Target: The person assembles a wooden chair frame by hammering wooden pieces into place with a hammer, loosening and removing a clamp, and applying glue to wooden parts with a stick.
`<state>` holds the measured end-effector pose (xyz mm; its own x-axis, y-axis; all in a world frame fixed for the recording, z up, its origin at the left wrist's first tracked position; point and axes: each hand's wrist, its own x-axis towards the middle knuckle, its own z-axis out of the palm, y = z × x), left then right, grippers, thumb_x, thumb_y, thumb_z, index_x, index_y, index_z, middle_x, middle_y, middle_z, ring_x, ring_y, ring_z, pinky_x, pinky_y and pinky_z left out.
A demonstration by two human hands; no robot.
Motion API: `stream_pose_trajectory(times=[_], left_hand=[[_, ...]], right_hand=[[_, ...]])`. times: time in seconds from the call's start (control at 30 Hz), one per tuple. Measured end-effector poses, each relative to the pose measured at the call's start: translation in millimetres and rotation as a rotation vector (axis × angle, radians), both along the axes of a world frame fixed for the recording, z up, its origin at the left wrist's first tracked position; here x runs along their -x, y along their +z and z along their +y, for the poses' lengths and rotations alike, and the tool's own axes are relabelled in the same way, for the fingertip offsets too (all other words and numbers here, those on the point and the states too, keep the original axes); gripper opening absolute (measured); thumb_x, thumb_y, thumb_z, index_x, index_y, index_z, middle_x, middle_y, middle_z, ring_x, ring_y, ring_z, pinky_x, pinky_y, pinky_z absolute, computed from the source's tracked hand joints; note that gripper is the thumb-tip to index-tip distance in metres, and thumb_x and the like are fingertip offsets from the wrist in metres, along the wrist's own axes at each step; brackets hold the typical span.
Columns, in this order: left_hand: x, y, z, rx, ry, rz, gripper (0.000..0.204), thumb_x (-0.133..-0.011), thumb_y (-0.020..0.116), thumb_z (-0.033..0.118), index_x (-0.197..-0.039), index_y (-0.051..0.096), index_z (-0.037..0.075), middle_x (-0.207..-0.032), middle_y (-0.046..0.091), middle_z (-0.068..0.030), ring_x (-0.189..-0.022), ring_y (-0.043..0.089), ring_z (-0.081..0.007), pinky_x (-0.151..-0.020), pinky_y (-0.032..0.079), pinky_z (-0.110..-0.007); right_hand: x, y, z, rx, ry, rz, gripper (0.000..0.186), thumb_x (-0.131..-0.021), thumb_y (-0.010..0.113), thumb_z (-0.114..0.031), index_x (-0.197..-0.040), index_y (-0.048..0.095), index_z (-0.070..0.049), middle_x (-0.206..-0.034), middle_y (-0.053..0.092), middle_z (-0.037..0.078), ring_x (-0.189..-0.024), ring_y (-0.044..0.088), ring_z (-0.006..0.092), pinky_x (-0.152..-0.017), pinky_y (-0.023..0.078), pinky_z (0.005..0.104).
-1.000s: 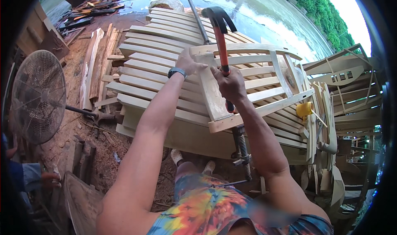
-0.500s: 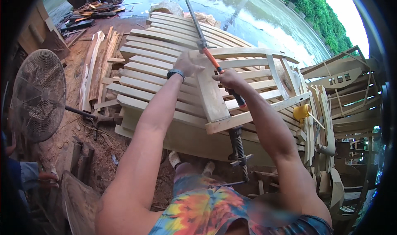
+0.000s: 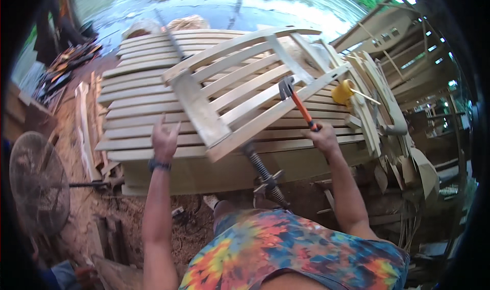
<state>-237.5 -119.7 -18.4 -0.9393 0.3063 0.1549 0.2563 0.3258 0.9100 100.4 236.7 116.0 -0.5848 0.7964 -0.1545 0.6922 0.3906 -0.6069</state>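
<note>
My right hand is closed round the black grip of a claw hammer with an orange shaft. The dark hammer head is over the near rail of a slatted wooden frame, at its right part. My left hand, a watch on its wrist, is off the frame's left side with fingers apart and nothing in it. A wide end board closes the frame's left side. Below the near corner a clamp's threaded screw sticks out; its long bar shows beyond the frame.
The frame lies on a stack of pale wooden slats. A yellow cup with a stick stands at the right, beside curved wooden parts. A round fan stands at the left. Water lies beyond; another person's hand shows lower left.
My right hand has moved right and nearer with the hammer, away from the end board. My left hand has left the end board and moved left and down. The view has shifted.
</note>
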Motion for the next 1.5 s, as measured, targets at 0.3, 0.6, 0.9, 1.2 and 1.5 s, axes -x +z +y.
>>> stream_pose_trajectory(times=[0.3,0.6,0.9,1.2,1.5], left_hand=[[-249,-6,-43,0.192,-0.128,-0.614,0.029,-0.095,0.069,0.021,-0.112,0.068,-0.003,-0.095,0.072,-0.0078,-0.082,0.064,-0.0106,-0.074,0.053,-0.029],[-356,25,2,-0.279,0.085,-1.010,0.055,-0.105,0.048,0.048,-0.124,0.061,-0.001,-0.106,0.071,-0.0111,-0.076,0.066,-0.0147,-0.069,0.056,-0.030],[-411,53,79,0.726,0.158,-0.405,0.041,-0.099,0.059,0.041,-0.093,0.070,0.001,-0.075,0.066,-0.0177,-0.069,0.064,-0.0376,-0.066,0.050,-0.045],[-438,64,93,0.681,0.351,0.170,0.028,-0.094,0.065,0.032,-0.088,0.072,0.005,-0.076,0.068,-0.0165,-0.083,0.066,-0.0377,-0.072,0.050,-0.048],[-425,18,118,0.353,0.423,-0.445,0.062,-0.084,0.069,0.062,-0.077,0.070,0.001,-0.073,0.072,-0.0167,-0.070,0.072,-0.0287,-0.064,0.055,-0.040]], right_hand=[[-154,-88,117,-0.186,-0.351,-0.222,0.041,-0.073,0.082,-0.037,-0.092,0.076,-0.001,-0.080,0.073,0.019,-0.080,0.073,0.0300,-0.074,0.055,0.0427],[-148,-110,170,-0.557,0.229,0.229,0.034,-0.079,0.075,-0.031,-0.096,0.072,-0.001,-0.092,0.070,0.021,-0.090,0.067,0.0376,-0.080,0.054,0.0450],[-96,-119,-21,0.721,1.461,-0.087,0.059,-0.086,0.072,-0.053,-0.115,0.070,-0.001,-0.090,0.073,0.020,-0.087,0.069,0.0354,-0.083,0.055,0.0427],[-91,-184,0,0.949,1.330,-0.134,0.044,-0.099,0.058,-0.042,-0.096,0.070,0.001,-0.088,0.068,0.012,-0.080,0.063,0.0195,-0.073,0.051,0.0389],[-94,-157,80,1.362,1.127,-0.565,0.035,-0.096,0.064,-0.030,-0.089,0.075,0.003,-0.083,0.073,0.011,-0.079,0.066,0.0190,-0.076,0.049,0.0300]])
